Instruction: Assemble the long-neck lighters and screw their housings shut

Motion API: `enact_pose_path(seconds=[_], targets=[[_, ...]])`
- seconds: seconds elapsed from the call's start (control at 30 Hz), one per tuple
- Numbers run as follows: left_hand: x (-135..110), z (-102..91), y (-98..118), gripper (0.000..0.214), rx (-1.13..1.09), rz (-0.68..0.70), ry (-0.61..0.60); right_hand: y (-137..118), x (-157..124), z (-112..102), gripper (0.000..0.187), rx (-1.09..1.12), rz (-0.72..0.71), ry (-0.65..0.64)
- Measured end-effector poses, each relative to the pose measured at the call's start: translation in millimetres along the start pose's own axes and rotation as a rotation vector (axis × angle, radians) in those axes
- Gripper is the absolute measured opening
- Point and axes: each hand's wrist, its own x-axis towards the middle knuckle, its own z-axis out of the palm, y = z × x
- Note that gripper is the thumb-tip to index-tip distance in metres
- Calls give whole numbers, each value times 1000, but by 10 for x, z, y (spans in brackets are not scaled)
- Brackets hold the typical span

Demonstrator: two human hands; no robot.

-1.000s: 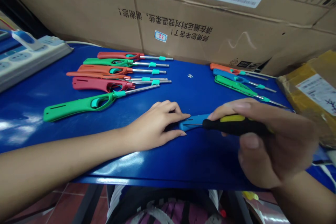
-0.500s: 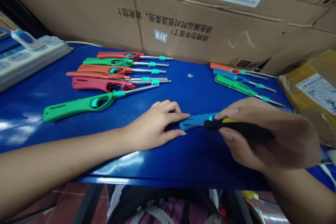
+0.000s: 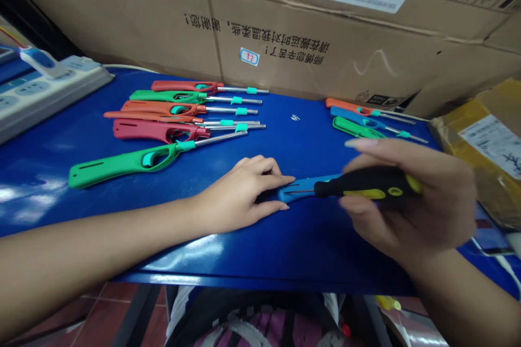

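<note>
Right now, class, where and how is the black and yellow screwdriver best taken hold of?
The screwdriver is probably best gripped across its thick handle, coming from the right, as the right hand does. The handle points right, while the thin shaft points left along the blue lighter, whose end the left hand pinches; coming from there would crowd it.

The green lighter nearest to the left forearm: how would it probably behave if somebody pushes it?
The lighter would probably slide, not roll: its handle looks flattened, and the table glossy. Its straight metal tube seems stiff.
</note>
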Motion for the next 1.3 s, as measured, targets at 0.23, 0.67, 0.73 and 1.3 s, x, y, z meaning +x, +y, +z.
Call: enact_pose_path(seconds=[0.23,0.67,0.73,1.3], targets=[[9,-6,8,41,5,-2,1,-31,38,29,46,18,77,-5],[11,-4,16,37,9,-15,-5,32,13,150,54,3,-6,175],[13,-5,23,37,6,-18,-5,15,19,146,49,-96,-39,228],[17,-13,30,34,11,-24,-7,33,53,138,53,142,-32,81]])
